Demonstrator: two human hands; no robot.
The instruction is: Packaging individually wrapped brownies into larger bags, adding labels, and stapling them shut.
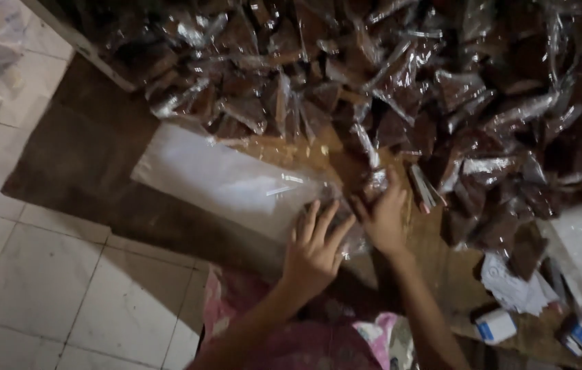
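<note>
Small clear plastic packets of dark brown filling [366, 185] sit under my hands: my right hand [383, 216] pinches one, my left hand [315, 250] presses flat, fingers spread, on the large clear plastic bag [229, 181]. Most packets remain piled [407, 82] on the wooden floorboard [78, 157]; the bag looks nearly empty.

A heap of small clear packets [401, 89] of dark brown stuff lies behind a large clear empty bag [229, 181]; right of that bag, small blue-and-white boxes [495, 325] and crumpled white wrappers [514, 284]
</note>
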